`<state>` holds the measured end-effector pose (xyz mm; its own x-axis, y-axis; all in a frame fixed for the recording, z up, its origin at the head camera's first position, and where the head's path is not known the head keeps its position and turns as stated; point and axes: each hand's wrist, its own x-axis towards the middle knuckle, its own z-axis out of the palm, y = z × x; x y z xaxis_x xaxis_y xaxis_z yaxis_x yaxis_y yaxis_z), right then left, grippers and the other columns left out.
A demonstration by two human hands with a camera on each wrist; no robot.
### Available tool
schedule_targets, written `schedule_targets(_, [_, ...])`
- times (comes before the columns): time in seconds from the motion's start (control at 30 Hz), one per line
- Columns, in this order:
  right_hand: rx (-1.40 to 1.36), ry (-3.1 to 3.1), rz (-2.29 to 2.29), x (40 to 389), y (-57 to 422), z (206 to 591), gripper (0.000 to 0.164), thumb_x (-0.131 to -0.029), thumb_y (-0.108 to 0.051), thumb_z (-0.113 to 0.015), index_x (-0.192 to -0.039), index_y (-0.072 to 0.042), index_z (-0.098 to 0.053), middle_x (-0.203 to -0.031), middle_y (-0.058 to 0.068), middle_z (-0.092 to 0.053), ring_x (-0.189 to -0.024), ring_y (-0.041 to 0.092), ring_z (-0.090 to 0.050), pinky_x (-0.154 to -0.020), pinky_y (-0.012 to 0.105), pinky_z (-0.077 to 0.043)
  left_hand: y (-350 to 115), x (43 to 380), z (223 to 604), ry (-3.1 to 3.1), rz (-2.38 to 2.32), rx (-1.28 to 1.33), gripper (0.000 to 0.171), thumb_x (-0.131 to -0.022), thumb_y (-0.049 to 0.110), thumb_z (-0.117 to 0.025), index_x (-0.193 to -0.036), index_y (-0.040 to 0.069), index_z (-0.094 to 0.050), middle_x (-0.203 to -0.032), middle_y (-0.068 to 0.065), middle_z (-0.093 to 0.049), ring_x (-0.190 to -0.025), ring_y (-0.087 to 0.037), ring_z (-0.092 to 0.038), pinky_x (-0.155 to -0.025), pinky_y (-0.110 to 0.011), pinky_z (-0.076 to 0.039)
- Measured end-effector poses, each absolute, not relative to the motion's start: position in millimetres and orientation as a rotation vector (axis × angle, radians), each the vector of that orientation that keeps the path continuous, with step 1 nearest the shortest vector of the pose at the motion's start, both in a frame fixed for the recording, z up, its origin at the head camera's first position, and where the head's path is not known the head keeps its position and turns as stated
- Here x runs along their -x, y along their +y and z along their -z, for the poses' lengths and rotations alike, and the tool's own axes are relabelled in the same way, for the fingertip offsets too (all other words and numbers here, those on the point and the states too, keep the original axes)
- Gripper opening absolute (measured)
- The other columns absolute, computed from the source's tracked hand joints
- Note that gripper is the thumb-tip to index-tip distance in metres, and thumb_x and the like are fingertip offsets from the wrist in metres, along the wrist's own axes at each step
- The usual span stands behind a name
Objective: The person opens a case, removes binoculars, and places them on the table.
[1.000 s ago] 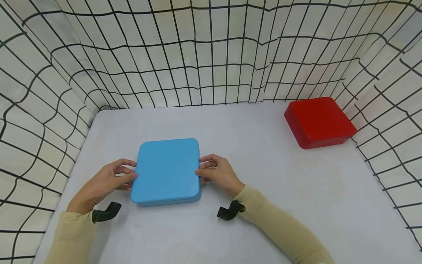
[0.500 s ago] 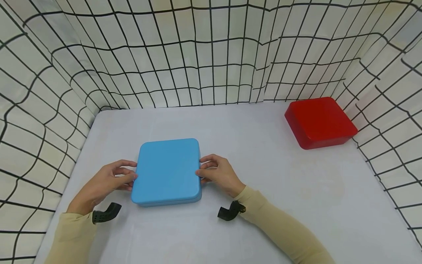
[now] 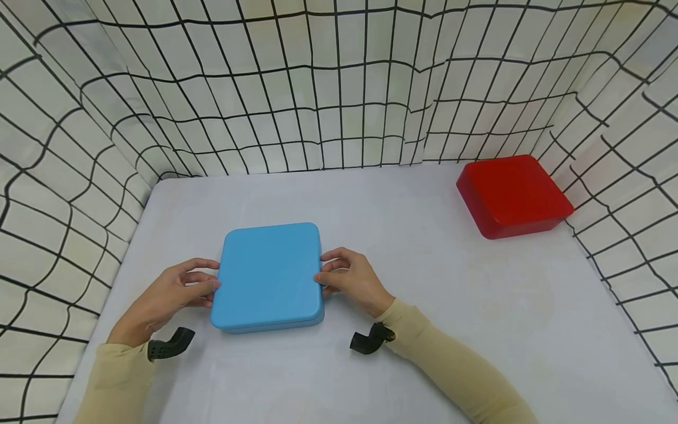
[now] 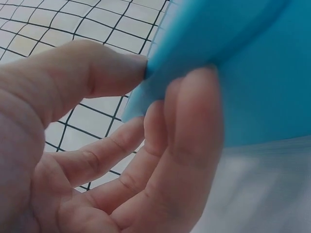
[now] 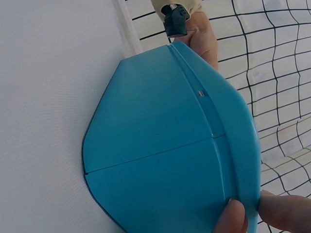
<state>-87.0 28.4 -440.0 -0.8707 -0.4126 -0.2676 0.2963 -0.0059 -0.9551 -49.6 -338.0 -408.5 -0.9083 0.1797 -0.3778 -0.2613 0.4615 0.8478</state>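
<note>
A flat light-blue box (image 3: pixel 269 277) with rounded corners lies on the white table, left of centre in the head view. At its left side, my left hand (image 3: pixel 165 299) pinches the rim of the lid. The left wrist view shows the thumb (image 4: pixel 104 70) on the lid's outer edge and the fingertips beneath it. On the opposite side my right hand (image 3: pixel 354 279) pinches the lid's rim too. Its thumb (image 5: pixel 286 213) and one fingertip (image 5: pixel 233 217) straddle the rim in the right wrist view, where the box's wall (image 5: pixel 150 131) has a seam. The box's inside is hidden.
A red box (image 3: pixel 514 197) sits at the back right of the white table (image 3: pixel 424 247). Black-lined grid curtains (image 3: pixel 328 94) surround the table at the back and both sides. A dark wrist mount (image 3: pixel 172 343) sits at the left cuff, another mount (image 3: pixel 372 338) at the right.
</note>
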Motion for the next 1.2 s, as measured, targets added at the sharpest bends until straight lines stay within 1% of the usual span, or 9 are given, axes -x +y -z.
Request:
schedule_targets(0.2, [0.122, 1.813, 1.918, 86.7, 29.7, 440.0, 0.045, -0.088, -0.004, -0.077, -0.129, -0.002, -0.060, -0.099, 0.005, -0.065, -0.081, 0.015, -0.072, -0.083, 0.041, -0.064, -337.7, 50.5, 408.2, 2.290, -1.439, 0.062, 0.059, -0.100, 0.022, -0.068, -0.148, -0.002, -0.041, -0.105, -0.001, -0.069, -0.085, -0.017, -0.073, -0.079, -0.033, -0.063])
schedule_targets(0.37, [0.119, 1.816, 1.916, 86.3, 29.7, 439.6, 0.045, -0.087, -0.004, -0.077, -0.129, -0.002, -0.060, -0.098, 0.005, -0.065, -0.080, 0.016, -0.072, -0.083, 0.041, -0.064, -338.8, 49.8, 409.0, 2.282, -1.440, 0.072, 0.058, -0.101, 0.023, -0.068, -0.147, 0.000, -0.041, -0.103, 0.001, -0.071, -0.085, -0.017, -0.073, -0.080, -0.031, -0.062])
schedule_targets(0.53, [0.117, 1.816, 1.920, 86.4, 29.5, 439.3, 0.044, -0.087, -0.004, -0.077, -0.128, -0.003, -0.061, -0.098, 0.005, -0.066, -0.080, 0.016, -0.071, -0.084, 0.043, -0.064, -339.3, 49.2, 409.0, 2.265, -1.463, 0.061, 0.058, -0.101, 0.022, -0.067, -0.146, -0.001, -0.041, -0.102, 0.002, -0.071, -0.085, -0.017, -0.073, -0.080, -0.032, -0.062])
schedule_targets(0.63, [0.122, 1.817, 1.919, 86.6, 29.9, 438.6, 0.045, -0.087, -0.004, -0.077, -0.129, -0.003, -0.061, -0.099, 0.005, -0.066, -0.081, 0.016, -0.071, -0.085, 0.044, -0.064, -339.5, 48.8, 406.8, 2.262, -1.478, 0.067, 0.057, -0.101, 0.022, -0.068, -0.146, 0.001, -0.040, -0.101, 0.004, -0.071, -0.085, -0.017, -0.073, -0.081, -0.031, -0.062])
schedule_targets(0.77, [0.131, 1.825, 1.922, 86.9, 31.0, 437.5, 0.046, -0.087, -0.004, -0.078, -0.130, -0.004, -0.061, -0.100, 0.007, -0.067, -0.081, 0.016, -0.072, -0.084, 0.043, -0.064, -339.4, 48.6, 403.3, 2.266, -1.495, 0.066, 0.055, -0.100, 0.022, -0.069, -0.144, 0.006, -0.042, -0.100, 0.006, -0.072, -0.085, -0.018, -0.073, -0.082, -0.031, -0.062])
schedule_targets(0.97, [0.144, 1.834, 1.913, 87.4, 30.9, 438.7, 0.047, -0.087, -0.006, -0.078, -0.130, -0.005, -0.062, -0.100, 0.007, -0.068, -0.081, 0.016, -0.072, -0.081, 0.038, -0.064, -341.4, 48.3, 405.0, 2.228, -1.506, 0.066, 0.054, -0.101, 0.021, -0.067, -0.145, 0.004, -0.041, -0.101, 0.009, -0.073, -0.085, -0.016, -0.073, -0.081, -0.030, -0.062])
schedule_targets(1.2, [0.151, 1.821, 1.914, 86.3, 30.4, 438.2, 0.047, -0.087, -0.006, -0.078, -0.130, -0.004, -0.061, -0.100, 0.007, -0.068, -0.081, 0.016, -0.072, -0.082, 0.039, -0.064, -344.6, 46.6, 405.4, 2.215, -1.535, 0.055, 0.051, -0.102, 0.017, -0.065, -0.145, 0.005, -0.041, -0.101, 0.010, -0.073, -0.085, -0.016, -0.074, -0.080, -0.031, -0.062])
